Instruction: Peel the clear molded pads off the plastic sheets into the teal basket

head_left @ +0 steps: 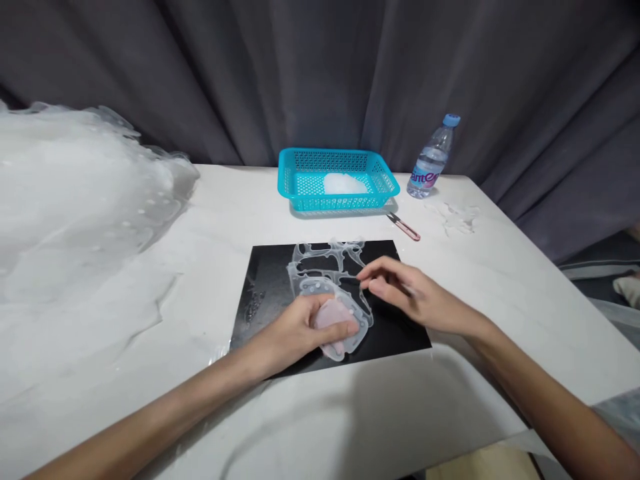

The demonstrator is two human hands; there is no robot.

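Note:
A thin, translucent, soft-looking sheet (360,327) with rounded lobes and small holes is in my left hand (305,323). My left thumb lies on top of it, and the other fingers are hidden beneath. A pinkish area shows in its middle. From its far side runs a web of clear, stringy strips (320,252), spread over a black board (270,280). My right hand (400,290) is at the right edge of this web, its thumb and fingertips closed on a strip there. A small light spot shows at the right palm; I cannot make out what it is.
A large heap of similar translucent sheets (75,193) covers the table's left. Behind the board stands a blue perforated basket (285,177) with white pieces (345,183) inside. Pink-handled thread snips (405,228), a water bottle (433,160) and clear scraps (457,219) are to the right.

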